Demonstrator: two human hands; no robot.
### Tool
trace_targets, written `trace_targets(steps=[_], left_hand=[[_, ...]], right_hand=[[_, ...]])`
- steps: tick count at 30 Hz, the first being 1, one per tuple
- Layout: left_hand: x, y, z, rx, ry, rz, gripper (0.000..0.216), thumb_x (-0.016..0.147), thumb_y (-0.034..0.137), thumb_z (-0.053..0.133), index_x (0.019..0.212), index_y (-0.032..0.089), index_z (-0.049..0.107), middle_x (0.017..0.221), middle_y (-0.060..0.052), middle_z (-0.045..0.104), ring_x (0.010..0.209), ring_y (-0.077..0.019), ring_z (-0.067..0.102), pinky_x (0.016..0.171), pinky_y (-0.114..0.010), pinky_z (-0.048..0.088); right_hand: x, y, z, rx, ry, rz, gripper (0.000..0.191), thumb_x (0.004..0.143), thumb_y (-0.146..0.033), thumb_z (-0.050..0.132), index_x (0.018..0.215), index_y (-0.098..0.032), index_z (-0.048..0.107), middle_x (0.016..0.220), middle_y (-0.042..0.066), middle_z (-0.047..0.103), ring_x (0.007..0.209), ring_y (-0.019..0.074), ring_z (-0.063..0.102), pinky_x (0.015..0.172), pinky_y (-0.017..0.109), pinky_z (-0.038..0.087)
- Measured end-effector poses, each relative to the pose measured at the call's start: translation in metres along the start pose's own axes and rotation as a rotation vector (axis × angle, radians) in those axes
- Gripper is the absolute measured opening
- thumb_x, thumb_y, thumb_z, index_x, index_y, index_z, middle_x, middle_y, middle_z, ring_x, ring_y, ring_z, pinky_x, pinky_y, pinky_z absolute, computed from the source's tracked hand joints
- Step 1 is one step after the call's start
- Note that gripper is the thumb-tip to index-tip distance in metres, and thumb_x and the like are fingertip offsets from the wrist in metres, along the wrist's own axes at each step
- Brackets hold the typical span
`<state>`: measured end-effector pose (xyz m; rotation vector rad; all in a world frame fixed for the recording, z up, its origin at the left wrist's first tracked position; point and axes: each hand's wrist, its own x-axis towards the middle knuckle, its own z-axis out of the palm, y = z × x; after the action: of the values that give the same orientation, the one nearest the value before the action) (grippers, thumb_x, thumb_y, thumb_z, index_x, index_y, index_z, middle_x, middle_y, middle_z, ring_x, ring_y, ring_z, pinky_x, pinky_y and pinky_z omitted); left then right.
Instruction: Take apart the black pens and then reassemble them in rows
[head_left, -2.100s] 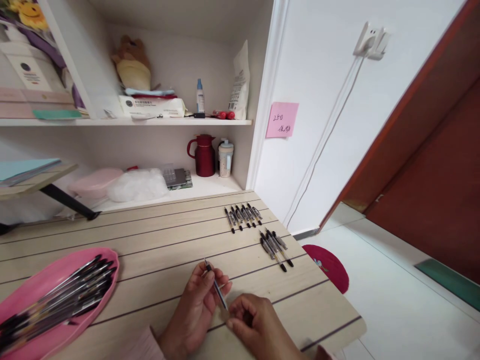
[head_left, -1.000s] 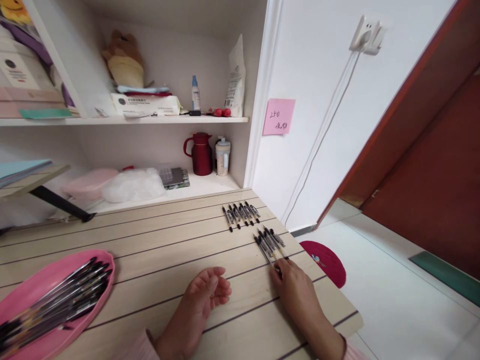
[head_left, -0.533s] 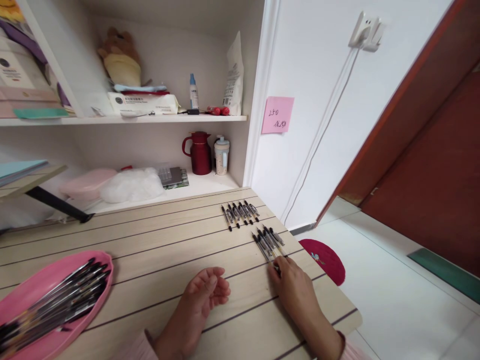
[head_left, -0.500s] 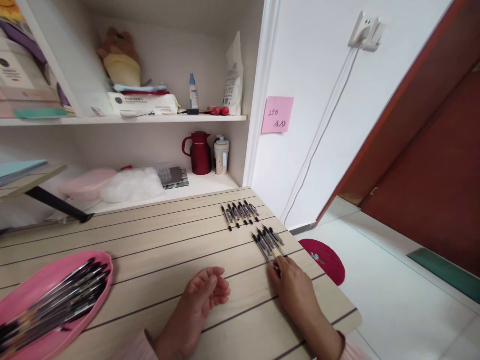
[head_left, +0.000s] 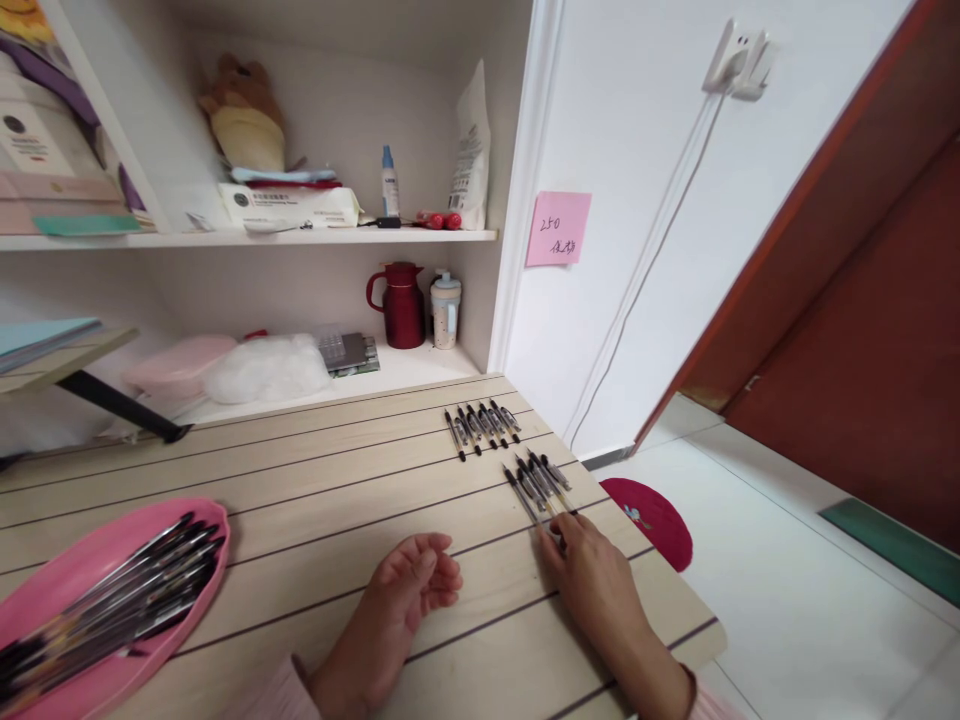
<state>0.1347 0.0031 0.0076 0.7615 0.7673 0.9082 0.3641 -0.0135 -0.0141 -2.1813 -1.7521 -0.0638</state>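
My right hand (head_left: pixel 590 580) lies on the wooden table (head_left: pixel 315 500), its fingertips touching the near ends of a row of black pens (head_left: pixel 538 484); the fingers are bent together over them. Behind that row lies a second row of black pens (head_left: pixel 482 427). My left hand (head_left: pixel 415 588) rests palm up on the table, fingers loosely curled and apart, holding nothing. At the near left a pink tray (head_left: pixel 71 580) holds several more black pens (head_left: pixel 127 605).
Shelves behind the table hold a red jug (head_left: pixel 401 306), a small cup (head_left: pixel 445 310), a white plastic bag (head_left: pixel 264 367), a pink box (head_left: pixel 180 364) and a plush toy (head_left: pixel 241 122). A pink note (head_left: pixel 559 228) sticks to the wall. A red stool (head_left: pixel 651 518) stands by the table's right edge.
My right hand carried a pen from in front of me to the near row of pens and stays at its ends. My left hand let go and opened.
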Motion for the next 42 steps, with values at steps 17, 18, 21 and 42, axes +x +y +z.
trace_targets(steps=[17,18,21,42], left_hand=[[-0.002,0.002,0.000,-0.005,-0.008,-0.005,0.020,0.078,0.030,0.058,0.092,0.017,0.061,0.078,-0.005,0.062,0.074,-0.0153,0.057,0.072,-0.030,0.043],[-0.002,0.002,0.000,-0.002,-0.007,-0.007,0.020,0.078,0.030,0.058,0.092,0.017,0.061,0.078,-0.005,0.062,0.074,-0.0152,0.057,0.072,-0.030,0.043],[-0.002,0.002,0.000,0.002,-0.006,-0.009,0.020,0.078,0.030,0.058,0.091,0.017,0.061,0.078,-0.005,0.062,0.074,-0.0152,0.057,0.072,-0.030,0.043],[0.000,0.002,0.000,-0.014,-0.010,-0.011,0.019,0.076,0.030,0.059,0.090,0.017,0.062,0.077,-0.005,0.063,0.073,-0.0157,0.057,0.071,-0.031,0.043]], right_hand=[[-0.001,-0.003,-0.001,-0.051,-0.025,0.040,0.021,0.084,-0.031,0.043,0.072,-0.018,0.055,0.069,0.003,0.061,0.057,0.0140,0.057,0.049,0.025,0.025],[-0.001,-0.003,0.000,-0.051,-0.024,0.039,0.020,0.084,-0.031,0.043,0.072,-0.018,0.054,0.069,0.003,0.061,0.057,0.0140,0.057,0.049,0.025,0.025],[-0.001,-0.002,0.001,-0.053,-0.024,0.041,0.021,0.084,-0.031,0.043,0.072,-0.019,0.054,0.069,0.003,0.061,0.057,0.0144,0.056,0.048,0.024,0.025],[0.008,-0.003,-0.009,-0.074,-0.108,0.046,0.023,0.081,-0.014,0.042,0.088,-0.022,0.062,0.077,0.005,0.067,0.063,0.0141,0.061,0.051,0.022,0.031]])
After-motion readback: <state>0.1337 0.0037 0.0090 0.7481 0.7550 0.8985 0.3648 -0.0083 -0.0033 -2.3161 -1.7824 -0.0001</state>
